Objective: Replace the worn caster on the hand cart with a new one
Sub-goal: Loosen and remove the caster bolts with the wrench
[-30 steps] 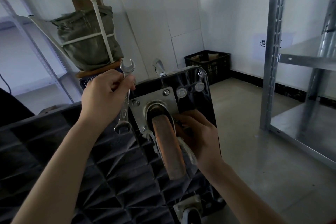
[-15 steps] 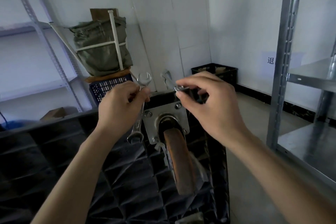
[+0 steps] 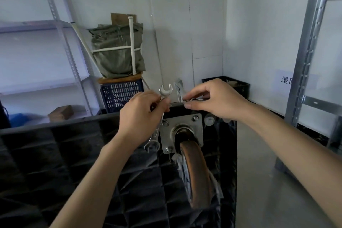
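The black hand cart (image 3: pixel 74 163) stands on its side with its ribbed underside facing me. A worn caster with an orange-brown wheel (image 3: pixel 196 174) hangs from a steel mounting plate (image 3: pixel 182 126) bolted at the cart's upper corner. My left hand (image 3: pixel 140 118) grips a silver open-ended wrench (image 3: pixel 165 91) upright, just left of the plate. My right hand (image 3: pixel 216 100) hovers above the plate's top edge and pinches a small metal part (image 3: pixel 194 99) between thumb and fingers. A second silver tool (image 3: pixel 178 89) sticks up behind the cart edge.
A metal shelf upright (image 3: pixel 309 48) stands close on the right. Black crate (image 3: pixel 235 85) sits in the far corner. A blue crate (image 3: pixel 120 94) with a wooden stool and a green sack (image 3: pixel 116 50) stands behind the cart. White shelving (image 3: pixel 55 24) lines the left wall.
My right hand left the caster wheel and rose above the mounting plate, now pinching a small metal part. My left hand kept the wrench and shifted slightly toward the plate.
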Demonstrator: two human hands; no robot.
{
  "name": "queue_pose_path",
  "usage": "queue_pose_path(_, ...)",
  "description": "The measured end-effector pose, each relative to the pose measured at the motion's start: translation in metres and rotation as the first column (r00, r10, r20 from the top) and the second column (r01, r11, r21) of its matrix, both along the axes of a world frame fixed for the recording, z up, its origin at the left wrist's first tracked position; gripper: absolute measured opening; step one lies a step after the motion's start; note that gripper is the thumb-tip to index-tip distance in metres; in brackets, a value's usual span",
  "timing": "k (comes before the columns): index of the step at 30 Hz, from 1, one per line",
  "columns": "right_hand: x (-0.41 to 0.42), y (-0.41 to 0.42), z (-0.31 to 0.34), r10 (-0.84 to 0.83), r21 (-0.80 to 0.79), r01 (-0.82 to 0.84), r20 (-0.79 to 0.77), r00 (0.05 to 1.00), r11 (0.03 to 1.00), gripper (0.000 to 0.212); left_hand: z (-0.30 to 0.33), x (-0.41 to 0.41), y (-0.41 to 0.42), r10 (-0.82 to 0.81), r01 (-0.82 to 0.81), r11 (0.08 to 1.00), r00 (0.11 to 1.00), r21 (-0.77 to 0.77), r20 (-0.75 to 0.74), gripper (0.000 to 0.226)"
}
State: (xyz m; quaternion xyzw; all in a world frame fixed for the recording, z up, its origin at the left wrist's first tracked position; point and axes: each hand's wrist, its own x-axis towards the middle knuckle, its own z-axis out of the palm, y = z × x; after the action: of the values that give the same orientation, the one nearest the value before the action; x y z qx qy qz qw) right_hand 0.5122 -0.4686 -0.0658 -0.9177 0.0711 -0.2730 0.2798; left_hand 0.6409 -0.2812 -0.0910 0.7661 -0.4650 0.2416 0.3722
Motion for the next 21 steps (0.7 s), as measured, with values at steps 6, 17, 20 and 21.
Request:
queue_pose_path(6,-0.001,-0.004,0.002,0.034,0.040,-0.033,-0.027,0.999,0.999,0.029,-0.001,0.001,0.000,0.000,0.000,1.000,1.000,0.000,0.018,0.033)
queue_pose_path(17,-0.004,0.000,-0.010,-0.007,-0.039,0.005,-0.048,0.999,0.999,0.044,0.002,-0.021,0.039,-0.293,0.264,0.946,0.944,-0.186,-0.153,0.033)
queue_pose_path(20,-0.002,0.001,-0.014,-0.057,-0.118,0.058,0.005,0.998,0.991,0.033,-0.018,-0.031,0.057,-0.293,0.260,0.950,0.934,-0.172,-0.205,0.033)
queue_pose_path(21,-0.001,0.001,-0.015,-0.071,-0.137,0.071,0.008,0.997,0.988,0.031,-0.027,-0.032,0.060,-0.289,0.258,0.954,0.926,-0.149,-0.242,0.033)
